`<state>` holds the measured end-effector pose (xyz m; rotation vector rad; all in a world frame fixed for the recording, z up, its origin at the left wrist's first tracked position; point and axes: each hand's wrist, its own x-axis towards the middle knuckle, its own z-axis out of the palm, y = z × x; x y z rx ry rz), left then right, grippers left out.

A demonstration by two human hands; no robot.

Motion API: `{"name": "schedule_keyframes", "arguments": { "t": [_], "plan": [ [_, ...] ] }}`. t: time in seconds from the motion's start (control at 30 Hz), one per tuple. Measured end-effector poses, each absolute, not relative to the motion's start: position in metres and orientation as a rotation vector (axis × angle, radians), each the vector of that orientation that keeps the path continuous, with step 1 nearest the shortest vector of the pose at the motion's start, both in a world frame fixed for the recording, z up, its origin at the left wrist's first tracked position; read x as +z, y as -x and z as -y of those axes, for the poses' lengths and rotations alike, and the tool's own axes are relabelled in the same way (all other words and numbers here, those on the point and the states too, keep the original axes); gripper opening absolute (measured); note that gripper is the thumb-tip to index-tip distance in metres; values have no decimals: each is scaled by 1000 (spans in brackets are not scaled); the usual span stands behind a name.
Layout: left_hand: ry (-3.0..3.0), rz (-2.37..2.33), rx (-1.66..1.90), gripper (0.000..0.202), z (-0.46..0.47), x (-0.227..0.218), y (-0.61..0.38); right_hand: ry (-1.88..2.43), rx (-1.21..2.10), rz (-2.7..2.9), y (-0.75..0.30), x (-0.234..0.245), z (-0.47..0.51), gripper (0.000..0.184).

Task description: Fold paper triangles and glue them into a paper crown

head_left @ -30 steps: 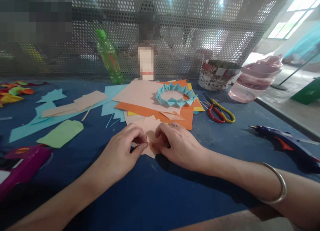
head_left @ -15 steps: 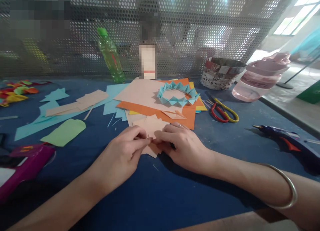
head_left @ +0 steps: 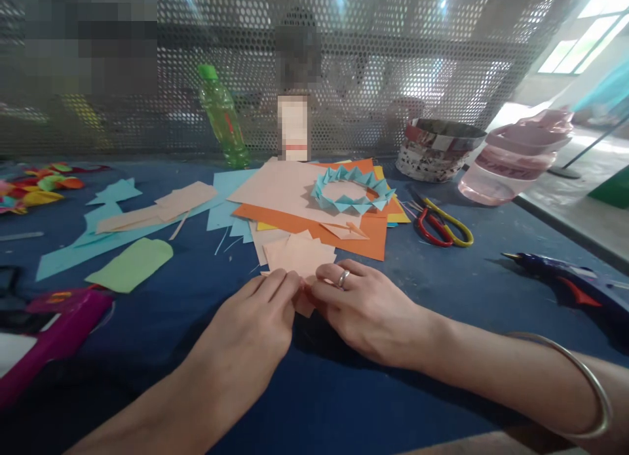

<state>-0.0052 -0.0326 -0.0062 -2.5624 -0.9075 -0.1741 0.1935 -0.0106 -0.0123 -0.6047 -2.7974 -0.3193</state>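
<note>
My left hand and my right hand meet at the near middle of the table, fingertips pinched together on a small piece of peach paper. Most of that piece is hidden by the fingers. Just beyond them lie several peach paper pieces in a loose pile. Farther back, a ring of folded blue paper points rests on peach and orange sheets. A small folded peach piece lies on the orange sheet.
Scissors and a dark blue glue gun lie to the right. Behind them stand a newspaper-covered pot and a pink bottle. A purple tool, a green paper piece and blue strips are leftward. A green bottle leans near the mesh.
Both hands have come slightly nearer, and the left fingers have curled over the peach paper beside the right fingertips. The view has shifted a little.
</note>
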Motion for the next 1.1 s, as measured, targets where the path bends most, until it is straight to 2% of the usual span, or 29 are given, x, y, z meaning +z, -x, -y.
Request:
{"name": "schedule_keyframes", "arguments": {
  "t": [0.13, 0.3, 0.73, 0.93, 1.1],
  "plan": [
    [2583, 943, -139, 40, 32, -8, 7, 526, -293, 2796, -196, -11, 10, 22],
    [2611, 970, -283, 43, 32, -10, 11, 536, -260, 2748, -198, -12, 8, 22],
    [2593, 958, -297, 35, 34, -4, 4, 539, -244, 2737, -198, -13, 7, 27],
    [2483, 987, -280, 31, 34, -2, 4, 561, -241, 2775, -197, -14, 7, 24],
    [2459, 1040, -425, 34, 34, -1, 12, 564, -260, 2735, -196, -17, 6, 21]
  ]
}}
